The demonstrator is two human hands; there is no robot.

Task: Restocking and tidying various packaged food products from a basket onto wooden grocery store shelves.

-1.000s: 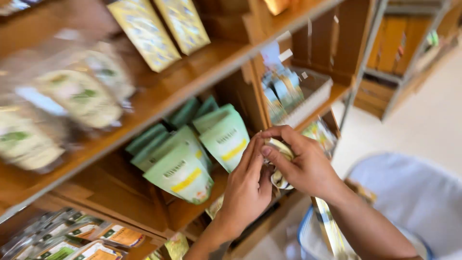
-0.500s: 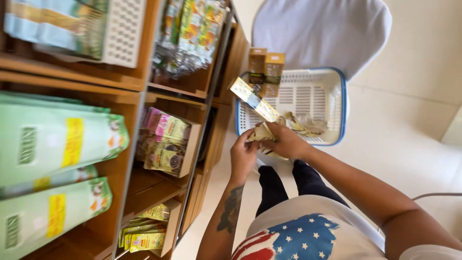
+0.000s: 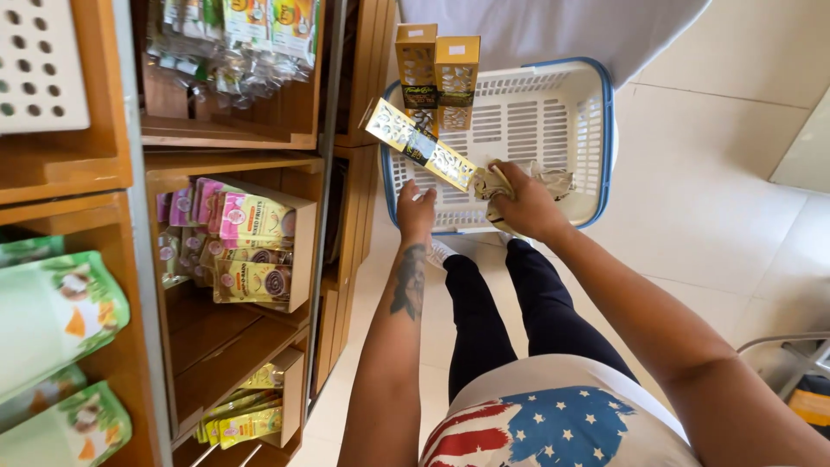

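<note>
My right hand [image 3: 525, 206] is shut on a crumpled bundle of clear and beige packets [image 3: 489, 183], held low inside a white plastic basket with a blue rim [image 3: 600, 130] on the floor. My left hand [image 3: 417, 213] rests at the basket's near rim with its fingers spread and nothing in them. Just beyond its fingertips a long yellow box [image 3: 420, 145] leans across the basket's left corner. Two more yellow boxes [image 3: 437, 67] stand upright at the basket's far left.
Wooden shelves [image 3: 229, 164] fill the left side. They hold a cardboard tray of pink and yellow snack packets [image 3: 252, 251], green pouches [image 3: 60, 320], clear bags [image 3: 233, 43] and yellow-green packets [image 3: 246, 422]. A grey cloth [image 3: 553, 26] lies behind the basket. Pale floor tiles [image 3: 718, 190] spread to the right.
The view has swung from the shelf down to the basket. Both hands carried the packets down into it. My left hand has come off them and moved to the basket's near rim.
</note>
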